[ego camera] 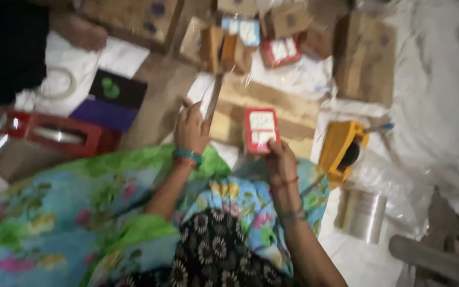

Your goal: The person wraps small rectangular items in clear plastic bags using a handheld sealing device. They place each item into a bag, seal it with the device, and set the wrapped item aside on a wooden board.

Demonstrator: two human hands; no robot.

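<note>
Cloth fills the near edge of the view — a loose garment (81, 212) printed with green, blue and pink flowers, and below it a darker patch of black fabric with small white blossoms (213, 255). Both forearms rise out of it. The right hand (278, 154), a thin red thread at its wrist, is closed around the lower edge of a small red packet with white label panels (260, 130), fingers pinching it and holding it upright over a flat brown cardboard sheet (272, 106). The left hand (191, 130), with a teal bangle (187, 155) at the wrist, grips a thin white sheet or flat packet (208, 95) by its lower end; the blur hides exactly how the fingers lie on it. The two hands are apart, the cardboard showing between them.

To the right of the right hand lies a yellow plastic tape dispenser (341, 146), and nearer, a roll of clear tape (363, 215) on crumpled clear plastic film (399, 186). To the left stands a red metal frame tool (54, 133) — beside it a purple and black flat box (112, 101) and a white cloth with a ring of tape on it (59, 85).

Farther off, more brown cardboard boxes (365, 58) crowd the floor, with another red packet (280, 51) and a pale blue packet (243, 30) among them.
</note>
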